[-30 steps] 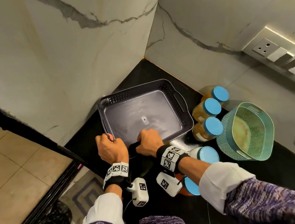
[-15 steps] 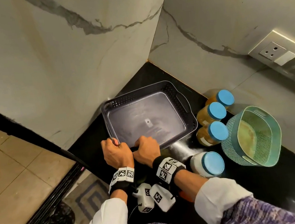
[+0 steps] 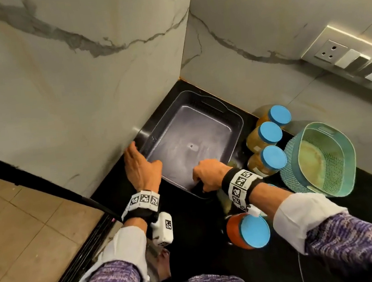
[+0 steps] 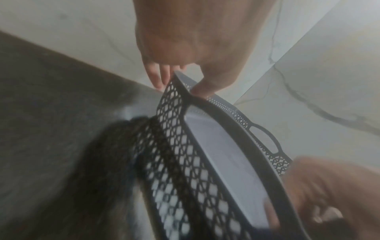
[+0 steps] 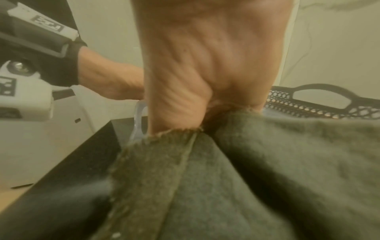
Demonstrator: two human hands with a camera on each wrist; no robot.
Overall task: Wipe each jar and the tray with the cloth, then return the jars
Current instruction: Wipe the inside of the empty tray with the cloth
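Observation:
The dark grey tray [image 3: 201, 101] with perforated walls sits in the counter corner with nothing in it. My left hand [image 3: 141, 168] is at its left wall. In the left wrist view the fingers [image 4: 158, 78] lie outside the wall and the thumb presses the rim [image 4: 226, 120]. My right hand [image 3: 206, 173] is at the tray's near edge and grips a bunched dark green cloth [image 5: 246, 170]. Three amber jars with blue lids [image 3: 266, 135] stand in a row right of the tray. A red jar with a blue lid [image 3: 247, 230] stands under my right forearm.
A teal mesh basket [image 3: 321, 160] stands right of the jars. Marble walls close the corner behind and left of the tray. A switch panel [image 3: 348, 63] is on the right wall. The black counter's edge [image 3: 103, 207] drops to the tiled floor at the left.
The tray has gone back into the corner and turned. My left hand went from the near corner up along the left wall. My right hand still grips the cloth at the near edge.

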